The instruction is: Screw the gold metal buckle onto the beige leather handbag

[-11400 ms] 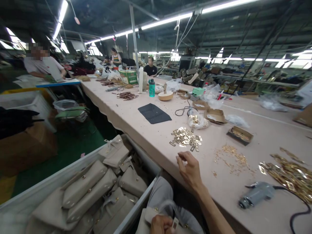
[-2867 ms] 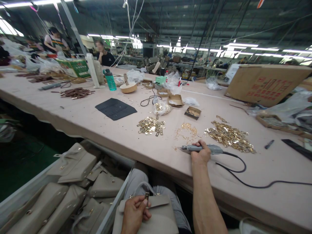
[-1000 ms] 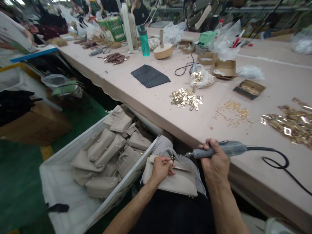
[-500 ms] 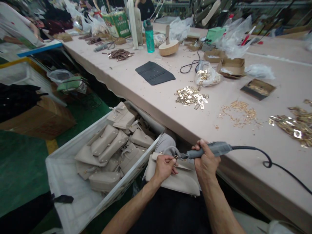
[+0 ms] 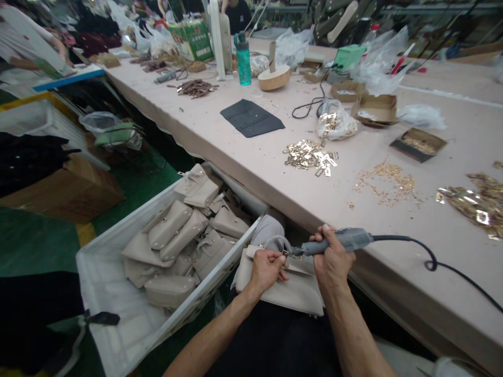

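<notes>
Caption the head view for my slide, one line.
Left hand steadies a metal clasp on a beige handbag while the right hand holds an electric screwdriver to it.

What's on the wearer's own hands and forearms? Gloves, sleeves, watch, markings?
Left hand and right hand: no gloves. Forearms bare, no sleeve or cuff in view; no watch, bracelet, cable or marking visible on either. Too small to rule out a thin ring. Torso clothing is black and plain where visible.
</notes>
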`<state>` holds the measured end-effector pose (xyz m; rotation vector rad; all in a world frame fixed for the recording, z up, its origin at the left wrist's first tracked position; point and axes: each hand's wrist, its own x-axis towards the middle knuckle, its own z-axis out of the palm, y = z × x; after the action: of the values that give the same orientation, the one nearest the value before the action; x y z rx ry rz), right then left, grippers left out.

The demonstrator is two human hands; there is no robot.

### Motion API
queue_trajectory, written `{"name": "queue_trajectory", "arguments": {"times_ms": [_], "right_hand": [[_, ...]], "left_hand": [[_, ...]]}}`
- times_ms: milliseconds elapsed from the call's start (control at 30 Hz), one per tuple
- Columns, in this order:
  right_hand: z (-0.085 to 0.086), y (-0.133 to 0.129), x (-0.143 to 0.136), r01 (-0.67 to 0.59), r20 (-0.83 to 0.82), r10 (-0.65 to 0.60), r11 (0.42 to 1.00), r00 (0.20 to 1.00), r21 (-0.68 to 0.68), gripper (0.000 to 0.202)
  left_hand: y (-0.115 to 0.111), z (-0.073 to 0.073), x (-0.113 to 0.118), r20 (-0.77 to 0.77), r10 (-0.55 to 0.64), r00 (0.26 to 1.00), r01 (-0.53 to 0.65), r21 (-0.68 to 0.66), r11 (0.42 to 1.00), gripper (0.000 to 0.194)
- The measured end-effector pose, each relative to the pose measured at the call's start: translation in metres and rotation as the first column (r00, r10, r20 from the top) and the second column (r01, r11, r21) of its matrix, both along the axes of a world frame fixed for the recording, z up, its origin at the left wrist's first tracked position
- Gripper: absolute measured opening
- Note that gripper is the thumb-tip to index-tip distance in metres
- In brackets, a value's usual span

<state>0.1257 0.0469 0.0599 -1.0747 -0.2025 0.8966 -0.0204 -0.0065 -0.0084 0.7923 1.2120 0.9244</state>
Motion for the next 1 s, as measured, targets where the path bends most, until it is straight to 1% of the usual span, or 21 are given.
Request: {"name": "queue_trajectory", "arguments": {"times_ms": [233,433,767,1000], "right_hand": [[-0.002,0.000,0.000,0.002,0.013,-0.002,1.000,1.000,0.004,0.036],[-0.001,0.000,0.000,-0.006,0.022,0.006,1.000,1.000,0.004,0.034],[0.008,-0.003,-0.004,-0.042,0.003,0.042,0.999,0.999,0.021,0.038],[0.010,-0.004,-0.006,-0.036,0.009,0.035,0.999,0.999,0.035,0.036]], "left_hand": [[0.000,0.000,0.001,-0.023,-0.010,1.000,0.010,0.000,1.000,0.043],[0.002,0.001,0.000,-0.035,0.001,0.999,-0.002,-0.008,1.000,0.041],[0.002,0.004,0.000,-0.031,0.000,1.000,-0.001,-0.021,1.000,0.038],[0.002,0.001,0.000,-0.028,0.008,1.000,-0.009,-0.026,1.000,0.037]]}}
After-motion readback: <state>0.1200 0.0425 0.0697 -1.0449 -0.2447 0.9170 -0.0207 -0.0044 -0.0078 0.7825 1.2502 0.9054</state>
